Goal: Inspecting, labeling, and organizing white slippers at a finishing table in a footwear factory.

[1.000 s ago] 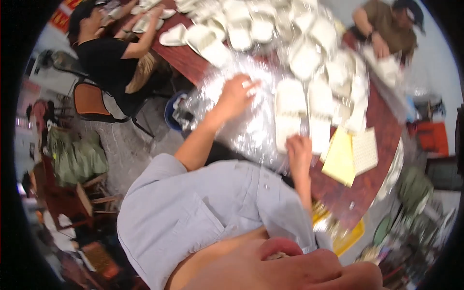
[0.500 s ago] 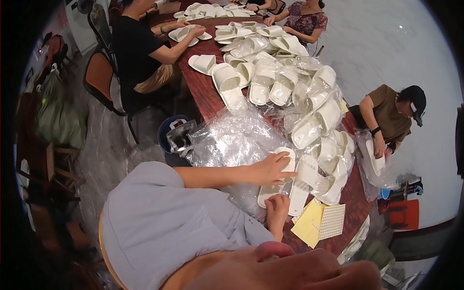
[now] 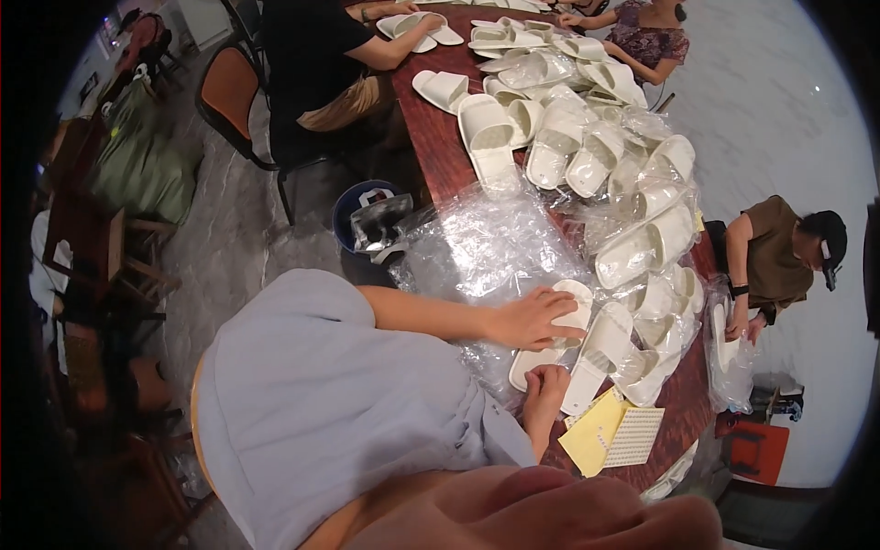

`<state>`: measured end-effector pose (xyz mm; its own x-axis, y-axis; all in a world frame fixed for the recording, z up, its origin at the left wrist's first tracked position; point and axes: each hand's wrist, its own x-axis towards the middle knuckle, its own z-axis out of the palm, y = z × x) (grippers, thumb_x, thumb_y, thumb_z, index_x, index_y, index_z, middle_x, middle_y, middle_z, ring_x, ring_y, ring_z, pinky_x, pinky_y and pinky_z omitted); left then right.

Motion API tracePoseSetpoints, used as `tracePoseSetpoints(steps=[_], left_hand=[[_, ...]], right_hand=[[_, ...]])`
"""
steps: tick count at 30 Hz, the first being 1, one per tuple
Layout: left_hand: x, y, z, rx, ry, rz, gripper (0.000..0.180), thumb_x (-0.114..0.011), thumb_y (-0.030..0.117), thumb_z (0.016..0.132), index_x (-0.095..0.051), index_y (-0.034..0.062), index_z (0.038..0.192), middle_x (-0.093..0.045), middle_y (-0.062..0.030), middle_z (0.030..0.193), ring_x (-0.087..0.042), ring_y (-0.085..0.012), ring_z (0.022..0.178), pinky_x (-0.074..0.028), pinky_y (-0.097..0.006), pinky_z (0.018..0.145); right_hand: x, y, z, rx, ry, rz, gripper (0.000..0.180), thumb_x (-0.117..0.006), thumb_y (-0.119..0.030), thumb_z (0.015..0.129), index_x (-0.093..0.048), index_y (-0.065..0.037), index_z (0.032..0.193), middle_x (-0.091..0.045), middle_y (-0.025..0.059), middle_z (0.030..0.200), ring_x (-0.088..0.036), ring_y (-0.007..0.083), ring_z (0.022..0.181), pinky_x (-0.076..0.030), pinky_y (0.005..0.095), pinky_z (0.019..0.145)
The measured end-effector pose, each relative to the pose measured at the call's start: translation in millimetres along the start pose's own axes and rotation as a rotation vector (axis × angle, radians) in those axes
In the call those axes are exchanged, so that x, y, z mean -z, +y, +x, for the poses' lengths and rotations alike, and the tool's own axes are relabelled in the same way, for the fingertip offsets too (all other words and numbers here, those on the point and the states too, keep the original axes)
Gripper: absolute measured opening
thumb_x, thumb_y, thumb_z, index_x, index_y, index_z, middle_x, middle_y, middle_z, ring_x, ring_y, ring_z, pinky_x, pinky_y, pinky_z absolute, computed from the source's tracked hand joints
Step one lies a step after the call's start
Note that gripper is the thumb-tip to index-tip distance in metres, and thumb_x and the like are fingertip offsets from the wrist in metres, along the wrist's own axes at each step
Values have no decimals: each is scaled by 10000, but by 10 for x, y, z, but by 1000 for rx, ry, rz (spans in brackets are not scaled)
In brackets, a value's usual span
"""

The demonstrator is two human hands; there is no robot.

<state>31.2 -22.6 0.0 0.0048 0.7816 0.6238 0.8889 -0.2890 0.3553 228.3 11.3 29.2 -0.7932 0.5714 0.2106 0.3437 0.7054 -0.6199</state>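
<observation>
On a white slipper (image 3: 534,360), left hand (image 3: 532,317)

A: colour check, go. Slippers (image 3: 606,343) look creamy white to me?
B: yep, off-white. Table (image 3: 423,136)'s reddish brown with darker streaks.
A: and near right, yellow sheet (image 3: 589,434) plus a pale card (image 3: 634,438) with rows of tiny dark marks.
B: left side: blue bucket (image 3: 345,216), orange-brown chair (image 3: 229,87) with black frame, olive green bag (image 3: 147,165).
A: far right, dark reddish top (image 3: 647,37), mottled pattern. Floor (image 3: 247,220) at left: grey, pale veins lol
</observation>
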Motion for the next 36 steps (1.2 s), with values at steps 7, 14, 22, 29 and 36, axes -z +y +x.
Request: tracePoseSetpoints(steps=[7,14,22,29,36], left_hand=[[-51,9,-23,-6,-3,34,659,-678,248,798,-456,301,1416,-430,-179,1354,-395,-373,1308,-338,-541,1015],[-89,-33,-45,-20,-58,26,690,-677,269,783,-451,310,1434,-428,-204,1361,-398,-393,1297,-333,-569,1012],[72,-8,60,24,-73,12,633,-679,203,780,-522,302,1385,-444,-183,1326,-407,-391,1279,-346,-535,999],[54,-12,50,38,-66,-12,592,-676,168,806,-537,286,1369,-452,-183,1315,-408,-400,1275,-343,-522,1013],[137,-3,75,28,4,-66,567,-655,190,838,-527,195,1391,-447,-194,1307,-406,-421,1268,-340,-532,1041]], right_hand=[[107,29,-34,-96,-56,172,148,-662,35,772,-547,15,862,-534,145,903,-515,338,910,-415,410,829],[102,74,-34,-42,-136,48,131,-675,1,769,-589,23,866,-519,183,953,-513,367,957,-415,430,859],[35,-19,-6,-141,-3,91,176,-704,18,743,-589,8,876,-533,158,930,-538,348,911,-438,408,804],[183,-153,89,-149,95,-55,142,-681,-13,789,-621,-5,917,-553,187,1018,-544,359,986,-448,431,850],[86,-28,374,-48,244,-321,295,-722,-70,793,-672,-65,1083,-463,279,1266,-444,455,1138,-408,509,949]])
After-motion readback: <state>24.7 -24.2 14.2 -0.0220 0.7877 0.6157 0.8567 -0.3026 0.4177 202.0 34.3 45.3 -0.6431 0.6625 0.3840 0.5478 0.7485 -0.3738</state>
